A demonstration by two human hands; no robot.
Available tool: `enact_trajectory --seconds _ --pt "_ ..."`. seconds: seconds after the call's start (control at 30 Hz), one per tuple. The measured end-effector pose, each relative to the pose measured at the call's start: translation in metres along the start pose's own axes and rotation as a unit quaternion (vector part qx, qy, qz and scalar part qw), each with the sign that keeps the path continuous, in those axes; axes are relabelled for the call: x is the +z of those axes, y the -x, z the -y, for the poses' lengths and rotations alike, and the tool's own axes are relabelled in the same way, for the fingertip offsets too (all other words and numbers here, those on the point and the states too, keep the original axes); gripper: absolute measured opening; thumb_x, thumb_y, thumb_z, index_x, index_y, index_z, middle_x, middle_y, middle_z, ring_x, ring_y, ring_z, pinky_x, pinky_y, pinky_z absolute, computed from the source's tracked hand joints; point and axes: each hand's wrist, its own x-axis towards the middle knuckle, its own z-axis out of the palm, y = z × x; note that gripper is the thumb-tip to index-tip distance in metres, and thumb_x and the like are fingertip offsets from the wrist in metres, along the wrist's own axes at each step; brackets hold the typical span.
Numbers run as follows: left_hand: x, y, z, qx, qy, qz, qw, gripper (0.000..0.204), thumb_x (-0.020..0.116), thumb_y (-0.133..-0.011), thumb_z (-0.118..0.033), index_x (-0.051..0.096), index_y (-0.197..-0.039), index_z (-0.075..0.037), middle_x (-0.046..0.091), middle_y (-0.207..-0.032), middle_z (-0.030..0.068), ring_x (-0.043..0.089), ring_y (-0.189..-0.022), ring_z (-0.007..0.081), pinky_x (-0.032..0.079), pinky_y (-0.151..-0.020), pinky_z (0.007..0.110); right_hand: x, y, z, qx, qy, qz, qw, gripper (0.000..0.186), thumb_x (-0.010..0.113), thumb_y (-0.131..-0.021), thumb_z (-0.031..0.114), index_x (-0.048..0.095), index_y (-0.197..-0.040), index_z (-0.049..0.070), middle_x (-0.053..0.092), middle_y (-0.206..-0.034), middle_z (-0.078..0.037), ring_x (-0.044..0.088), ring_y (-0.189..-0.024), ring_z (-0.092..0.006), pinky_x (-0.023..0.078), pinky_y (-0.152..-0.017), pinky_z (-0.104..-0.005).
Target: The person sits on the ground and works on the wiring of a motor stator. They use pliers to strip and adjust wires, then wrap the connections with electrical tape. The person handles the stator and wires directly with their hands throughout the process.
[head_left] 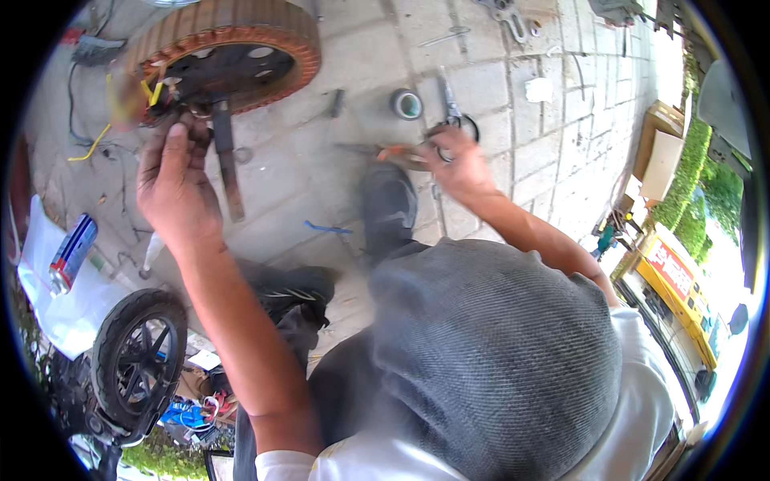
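Copper-coloured windings (241,34) are seen around the rim of a motor stator (233,72), which is set on the stone paving (281,180) at upper left. Fingers of the left hand (176,180) are drawn together beside its centre, near yellow wires (152,92); whether a wire is pinched cannot be told. A blurred, orange-handled tool (401,152) is gripped by the right hand's (459,164) fingers, just beside black-handled scissors (451,104).
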Motion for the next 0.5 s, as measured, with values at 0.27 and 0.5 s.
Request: enact_trajectory --seconds 0.27,0.5 --pt "0.001 -0.002 -0.016 -0.033 -0.059 0.012 0.998 0.026 0.061 -0.090 -0.002 0.059 -0.112 0.011 0.065 -0.097 0.0130 0.059 -0.082 0.0170 0.050 -0.079 0.030 -0.012 -0.018 -0.054 0.165 0.046 -0.051 0.984 0.049 0.076 -0.079 0.021 0.053 -0.117 0.000 0.062 -0.105 -0.023 0.061 -0.095 -0.0386 0.048 -0.085 -0.0433" --pt "0.007 0.002 -0.020 -0.021 -0.100 -0.021 0.995 0.023 0.064 -0.085 -0.004 0.064 -0.103 0.011 0.065 -0.087 0.0104 0.060 -0.073 0.0152 0.051 -0.071 0.027 -0.024 -0.019 -0.043 0.129 0.118 0.039 0.984 0.067 0.075 -0.079 0.019 0.043 -0.136 0.003 0.063 -0.110 -0.025 0.060 -0.107 -0.0396 0.047 -0.092 -0.0423"
